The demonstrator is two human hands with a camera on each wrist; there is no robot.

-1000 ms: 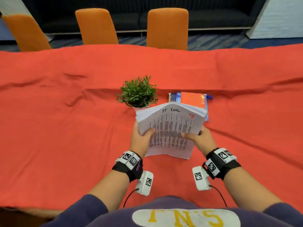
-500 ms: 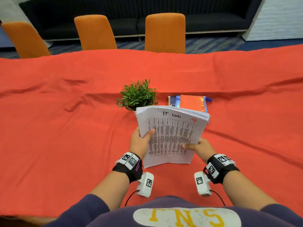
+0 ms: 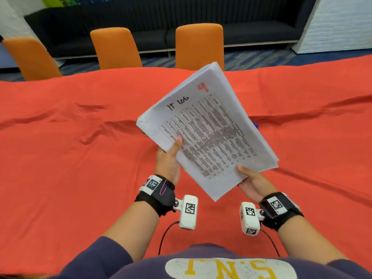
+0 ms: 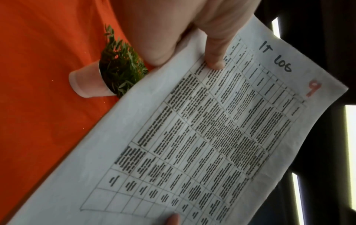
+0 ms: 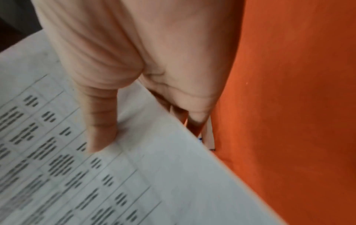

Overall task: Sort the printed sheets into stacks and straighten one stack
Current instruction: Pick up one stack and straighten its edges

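One bench [image 3: 60, 158] under red cloth, three orange chairs [image 3: 198, 45] behind, one stack of printed sheets [image 3: 209, 129] held tilted above the bench, top sheet handwritten "IT LOG" and red "9", two hands gripping it, left hand [image 3: 168, 164], right hand [image 3: 252, 183], one potted plant [image 4: 108, 76].

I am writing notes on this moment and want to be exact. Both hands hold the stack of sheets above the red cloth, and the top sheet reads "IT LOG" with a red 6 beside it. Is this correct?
Almost. The red number on the top sheet is a 9, not a 6; the left wrist view shows it clearly. The rest stands: left hand and right hand hold the stack above the red cloth, and it reads "IT LOG".
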